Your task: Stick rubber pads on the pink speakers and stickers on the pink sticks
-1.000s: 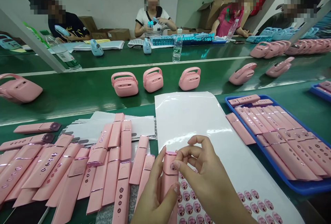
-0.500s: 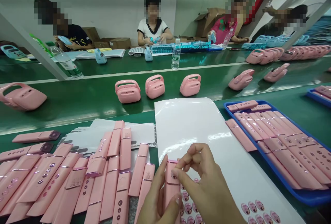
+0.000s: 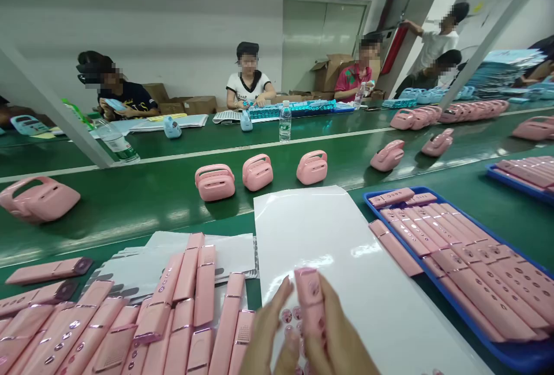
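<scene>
A slim pink handheld microphone [image 3: 309,294] stands tilted upright above the sheet, a small round picture sticker [image 3: 314,287] near its top. My right hand [image 3: 341,329] grips it from the right side, hiding part of its lower body. Just left of it is my left hand [image 3: 270,329], with thumb and fingers apart and nothing between them. Beneath both hands lies a glossy white sheet [image 3: 303,225] bearing rows of round picture stickers [image 3: 287,315], partly hidden by the hands.
Loose pink microphones [image 3: 164,288] are piled at left over white papers [image 3: 229,242]. A blue tray [image 3: 433,300] of microphones lies at right. Pink speakers with handles [image 3: 215,182] stand along the green belt [image 3: 277,161]. Beyond it are a water bottle [image 3: 284,123] and several co-workers [image 3: 250,83].
My left hand has let go of the microphone and opened. My right hand, before pinching at the sticker near the top, now holds the microphone, slightly further right. The view has tilted up.
</scene>
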`<move>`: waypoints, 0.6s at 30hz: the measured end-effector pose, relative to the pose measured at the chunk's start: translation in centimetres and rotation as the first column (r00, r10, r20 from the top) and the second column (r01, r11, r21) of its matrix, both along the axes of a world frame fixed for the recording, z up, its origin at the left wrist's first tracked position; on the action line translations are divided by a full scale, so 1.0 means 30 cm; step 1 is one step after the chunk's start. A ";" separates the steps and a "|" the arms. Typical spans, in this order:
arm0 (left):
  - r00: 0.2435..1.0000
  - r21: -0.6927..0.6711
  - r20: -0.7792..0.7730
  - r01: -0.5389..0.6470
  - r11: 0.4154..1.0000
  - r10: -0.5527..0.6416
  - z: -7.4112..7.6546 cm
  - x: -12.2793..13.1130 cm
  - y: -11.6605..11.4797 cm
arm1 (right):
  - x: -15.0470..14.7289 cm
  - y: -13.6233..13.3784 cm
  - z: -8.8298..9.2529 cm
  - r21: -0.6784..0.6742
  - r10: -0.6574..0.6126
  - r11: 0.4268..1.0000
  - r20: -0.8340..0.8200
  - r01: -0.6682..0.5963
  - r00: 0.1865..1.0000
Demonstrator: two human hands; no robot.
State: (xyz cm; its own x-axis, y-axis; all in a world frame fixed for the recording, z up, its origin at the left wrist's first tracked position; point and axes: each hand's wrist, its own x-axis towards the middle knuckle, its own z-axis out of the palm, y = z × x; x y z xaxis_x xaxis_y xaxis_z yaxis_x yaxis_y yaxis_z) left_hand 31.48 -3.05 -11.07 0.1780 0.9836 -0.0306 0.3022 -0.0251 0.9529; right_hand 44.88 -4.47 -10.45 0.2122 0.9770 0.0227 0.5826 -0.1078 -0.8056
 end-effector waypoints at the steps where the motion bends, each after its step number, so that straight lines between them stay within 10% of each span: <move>1: 0.986 0.076 -0.163 -0.034 0.997 0.046 0.003 -0.028 0.021 | 0.045 0.033 0.009 0.002 -0.019 1.000 0.065 0.019 0.998; 5: 0.807 0.212 -0.569 -0.043 0.976 0.159 -0.008 -0.155 0.098 | 0.258 0.171 0.030 -0.004 -0.140 0.987 0.473 0.160 0.870; 10: 0.793 0.192 -0.591 -0.036 0.981 0.145 -0.046 -0.200 0.110 | 0.299 0.199 0.011 0.131 -0.205 0.979 0.637 0.158 0.743; 18: 0.900 -0.036 -0.387 -0.232 0.972 0.200 0.023 -0.243 0.079 | 0.043 0.060 -0.054 -0.157 0.286 0.950 0.104 -0.269 0.952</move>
